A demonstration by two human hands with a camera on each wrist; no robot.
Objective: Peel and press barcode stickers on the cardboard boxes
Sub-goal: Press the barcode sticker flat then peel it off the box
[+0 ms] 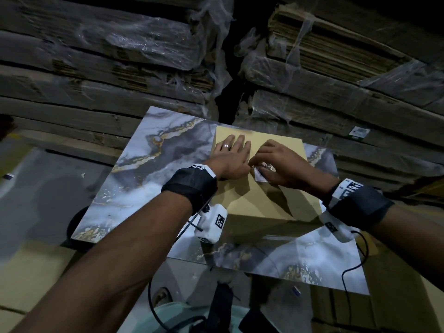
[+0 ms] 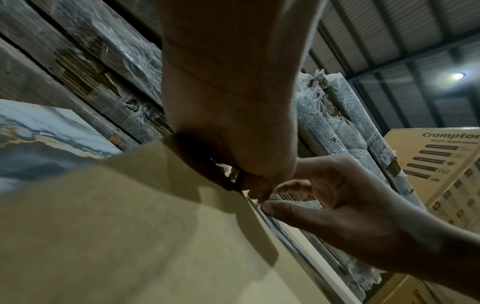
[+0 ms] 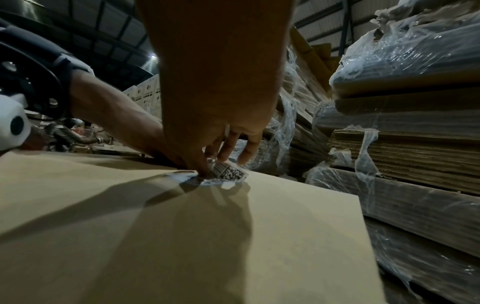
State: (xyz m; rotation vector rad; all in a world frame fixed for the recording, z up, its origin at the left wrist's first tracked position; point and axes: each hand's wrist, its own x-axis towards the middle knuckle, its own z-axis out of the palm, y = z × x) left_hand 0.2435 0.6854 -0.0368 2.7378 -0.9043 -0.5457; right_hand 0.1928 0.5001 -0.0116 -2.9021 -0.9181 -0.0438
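Left hand flat on box — right hand pinching sticker against it, hands touching.

You had the tan cardboard box lying flat, a white barcode sticker half-lifted on its top.

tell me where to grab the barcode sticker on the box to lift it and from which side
Take the barcode sticker by its raised far edge, coming from the right hand's side. In the right wrist view that edge curls up off the cardboard box, while the near end lies flat under a fingertip. A thumb-and-finger pinch probably suits it best. The left hand rests flat on the box.
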